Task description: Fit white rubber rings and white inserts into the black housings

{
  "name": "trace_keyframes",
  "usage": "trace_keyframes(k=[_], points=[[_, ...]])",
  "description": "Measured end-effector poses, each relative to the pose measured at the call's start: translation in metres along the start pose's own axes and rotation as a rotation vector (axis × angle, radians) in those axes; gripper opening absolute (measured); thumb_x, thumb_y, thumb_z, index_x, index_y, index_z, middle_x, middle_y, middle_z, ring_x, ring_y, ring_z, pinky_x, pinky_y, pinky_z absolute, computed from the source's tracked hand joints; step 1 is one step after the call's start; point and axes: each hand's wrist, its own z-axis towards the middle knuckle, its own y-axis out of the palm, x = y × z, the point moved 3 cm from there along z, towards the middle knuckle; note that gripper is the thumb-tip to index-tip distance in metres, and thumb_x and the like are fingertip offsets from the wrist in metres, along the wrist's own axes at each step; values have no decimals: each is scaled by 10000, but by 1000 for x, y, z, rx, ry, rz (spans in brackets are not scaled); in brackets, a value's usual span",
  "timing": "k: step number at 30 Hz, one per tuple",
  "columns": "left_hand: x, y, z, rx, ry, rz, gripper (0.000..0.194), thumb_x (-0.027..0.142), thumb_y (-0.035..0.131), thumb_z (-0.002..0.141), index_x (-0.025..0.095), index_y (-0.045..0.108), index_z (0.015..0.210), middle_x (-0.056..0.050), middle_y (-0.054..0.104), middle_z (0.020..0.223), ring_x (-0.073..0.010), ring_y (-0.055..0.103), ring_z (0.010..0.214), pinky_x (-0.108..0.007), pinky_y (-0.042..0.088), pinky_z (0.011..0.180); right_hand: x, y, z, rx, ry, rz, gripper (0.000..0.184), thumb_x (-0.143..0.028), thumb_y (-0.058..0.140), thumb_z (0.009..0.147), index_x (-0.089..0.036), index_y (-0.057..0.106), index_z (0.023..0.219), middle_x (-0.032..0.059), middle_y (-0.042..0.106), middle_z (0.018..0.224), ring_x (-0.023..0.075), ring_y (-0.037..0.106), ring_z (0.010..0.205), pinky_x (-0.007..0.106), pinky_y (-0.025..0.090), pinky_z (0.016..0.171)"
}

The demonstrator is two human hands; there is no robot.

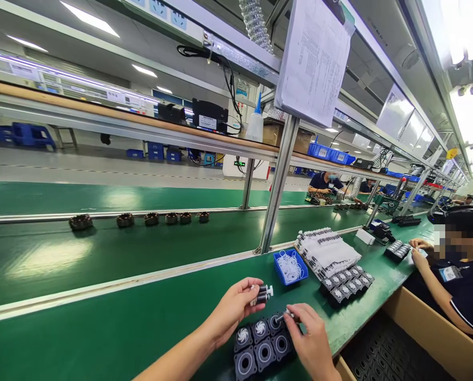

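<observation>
My left hand point(234, 304) is closed on a few small rotors point(263, 294), black cylinders with white ends, held above the green bench. My right hand point(311, 338) pinches one more rotor point(279, 318) by its white end, tilted, its dark shaft at the opening of a black housing. Below both hands is a block of black square pump housings point(264, 353) with round openings. White finned impellers point(260, 328) show in two housings of the back row. The front-row openings show dark centres. My right fingers hide part of the block's right side.
Ahead stand a blue bin point(291, 267) of white rings, a stack of white trays point(327, 251) and a block of filled housings point(347, 284). Copper-wound stators point(125, 220) line the green belt. A co-worker point(454, 275) sits at right, beside a cardboard box point(435, 328). A metal post point(278, 185) rises ahead.
</observation>
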Motion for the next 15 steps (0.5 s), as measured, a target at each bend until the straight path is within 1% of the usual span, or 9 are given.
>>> trace_keyframes(k=[2,4,6,8,9,10,11,13,15], points=[[0,4,-2,-9,-60,-50,267,171,618,966,70,561,1206,-142,637,1148,-186,619,1007,-370,562,967,-7,5,2,-7,-103,-68,182,-194,607,1006,-253,681,1162,20,666,1080,113,634,992,249,546,879],[-2,8,-4,-26,-89,-81,244,126,603,965,66,558,1198,-137,641,1121,-178,624,976,-361,568,938,-11,10,3,-55,-155,-86,202,-169,615,997,-253,663,1175,21,655,1090,120,619,996,263,547,868],[-5,10,-4,-47,-93,-107,379,222,765,883,75,571,1174,-105,636,1045,-175,605,943,-370,576,907,-13,10,3,-94,-163,-82,280,-188,670,964,-261,643,1233,28,645,1161,140,616,1061,283,553,915],[-8,11,-5,-60,-88,-103,669,416,946,674,89,587,1135,-62,610,961,-163,568,903,-374,582,877,-16,7,4,-91,-113,-70,449,-235,752,908,-283,598,1327,25,628,1261,150,622,1131,275,554,976],[-10,11,-6,-75,-84,-86,786,503,977,578,96,588,1126,-43,592,931,-152,551,885,-370,582,862,-19,4,4,-77,-85,-47,543,-251,785,879,-294,564,1374,18,627,1281,140,636,1120,251,556,974],[-13,12,-7,-101,-79,-59,848,570,974,534,101,584,1124,-29,577,910,-141,541,867,-356,576,847,-22,2,5,-61,-63,-11,621,-255,807,859,-302,530,1413,10,635,1274,124,653,1082,221,561,951],[-15,13,-8,-141,-73,-25,858,611,953,551,104,572,1128,-22,569,900,-132,541,857,-337,565,835,-27,0,5,-49,-55,34,655,-249,816,849,-307,512,1428,0,651,1243,107,667,1025,195,565,910],[-20,17,-10,-235,-37,66,808,654,886,662,102,544,1143,-19,563,890,-119,549,836,-296,536,795,-37,-3,6,-30,-85,105,568,-218,792,870,-306,548,1375,-21,681,1132,85,670,928,171,563,841],[-24,21,-13,-296,29,184,787,713,805,738,94,528,1137,-27,560,880,-115,542,799,-267,508,727,-46,-5,6,-8,-125,113,378,-179,729,916,-283,619,1262,-25,692,1034,81,669,902,172,555,823]])
